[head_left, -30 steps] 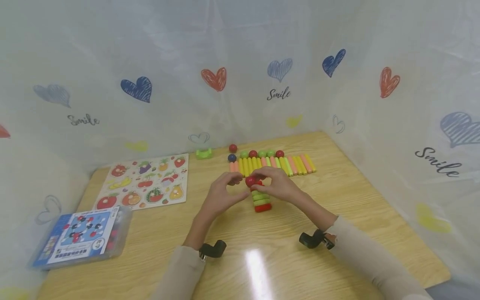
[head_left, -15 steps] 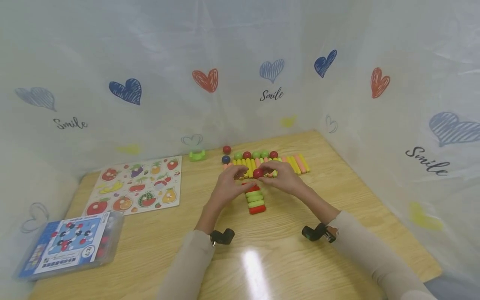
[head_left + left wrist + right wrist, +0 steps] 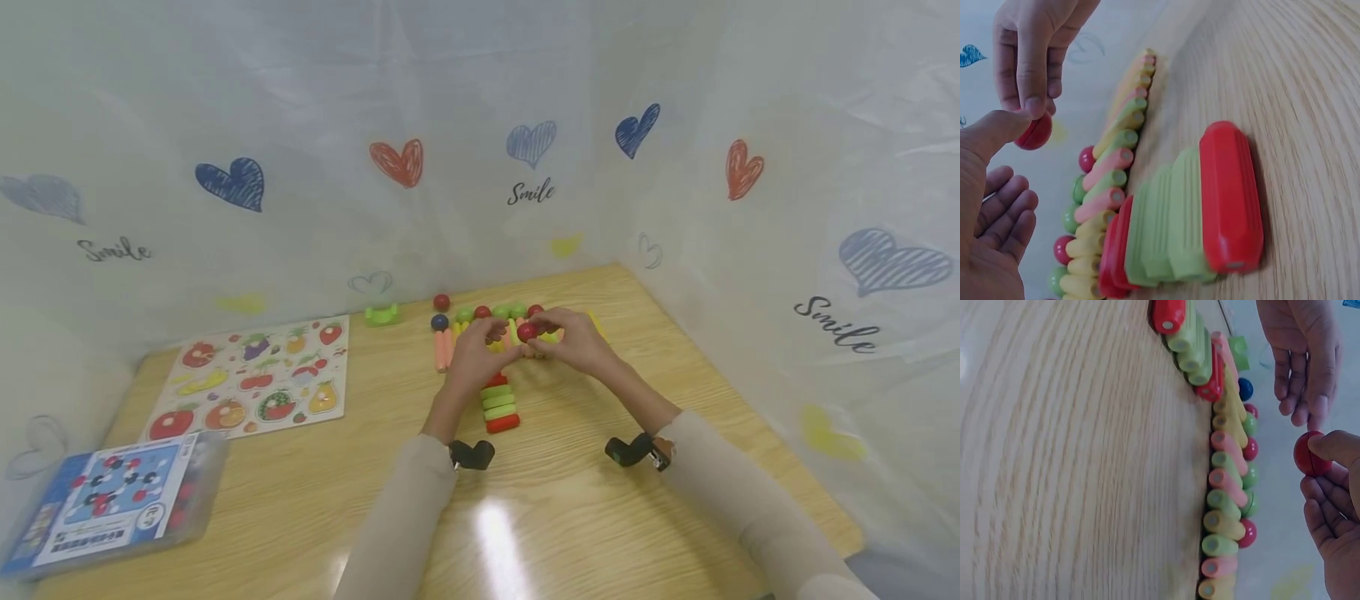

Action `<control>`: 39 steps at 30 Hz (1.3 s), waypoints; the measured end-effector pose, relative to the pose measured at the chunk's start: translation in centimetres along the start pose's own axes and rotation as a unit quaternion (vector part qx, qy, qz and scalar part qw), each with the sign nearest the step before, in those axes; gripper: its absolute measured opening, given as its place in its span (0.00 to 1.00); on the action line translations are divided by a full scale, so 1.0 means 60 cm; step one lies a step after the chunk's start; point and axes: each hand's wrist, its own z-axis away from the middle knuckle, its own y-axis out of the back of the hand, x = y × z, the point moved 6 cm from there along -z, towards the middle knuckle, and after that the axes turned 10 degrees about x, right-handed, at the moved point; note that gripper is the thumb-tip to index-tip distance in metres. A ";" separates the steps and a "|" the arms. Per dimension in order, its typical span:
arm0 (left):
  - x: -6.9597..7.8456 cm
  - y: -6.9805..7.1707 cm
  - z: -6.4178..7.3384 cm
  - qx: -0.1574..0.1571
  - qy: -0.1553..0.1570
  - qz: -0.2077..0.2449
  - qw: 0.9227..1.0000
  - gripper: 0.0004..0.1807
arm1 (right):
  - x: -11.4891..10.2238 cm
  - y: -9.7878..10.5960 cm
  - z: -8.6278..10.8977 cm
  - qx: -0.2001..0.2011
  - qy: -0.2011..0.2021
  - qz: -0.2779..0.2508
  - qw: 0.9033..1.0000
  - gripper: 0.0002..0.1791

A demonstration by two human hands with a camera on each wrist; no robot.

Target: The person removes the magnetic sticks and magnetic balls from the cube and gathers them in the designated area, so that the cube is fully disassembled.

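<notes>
A small red ball [image 3: 527, 332] with a groove round it is held above the table. My right hand [image 3: 576, 340] pinches it between thumb and fingers. Beside it, my left hand [image 3: 474, 360] has its thumb stretched to the ball, while its other fingers stay loosely bent and apart from it, as the left wrist view shows. Below the hands lies a short row of ridged bars: green bars [image 3: 1188, 206] between red bars [image 3: 1232, 200]. Behind it, pink, yellow and green sticks [image 3: 1225, 522] lie side by side, with red and green balls [image 3: 1250, 448] at their far ends.
A blue ball [image 3: 439, 322], a red ball [image 3: 442, 302] and a green curved piece [image 3: 382, 315] lie towards the back. At left are a fruit picture board [image 3: 292, 375] and a plastic case [image 3: 123, 500]. A hanging sheet [image 3: 465, 233] borders the table.
Both hands have moved away from the bar row, rightward and back over the sticks, with the red ball in the right hand. The head view has shifted slightly.
</notes>
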 end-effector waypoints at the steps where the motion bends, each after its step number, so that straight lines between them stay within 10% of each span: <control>1: -0.001 -0.002 -0.002 0.003 0.001 0.000 1.000 0.34 | 0.002 0.002 -0.002 0.001 -0.004 -0.003 1.000 0.19; 39: 0.021 -0.056 -0.006 0.008 0.010 -0.033 0.999 0.27 | 0.145 0.015 -0.071 -0.015 -0.112 0.064 0.992 0.17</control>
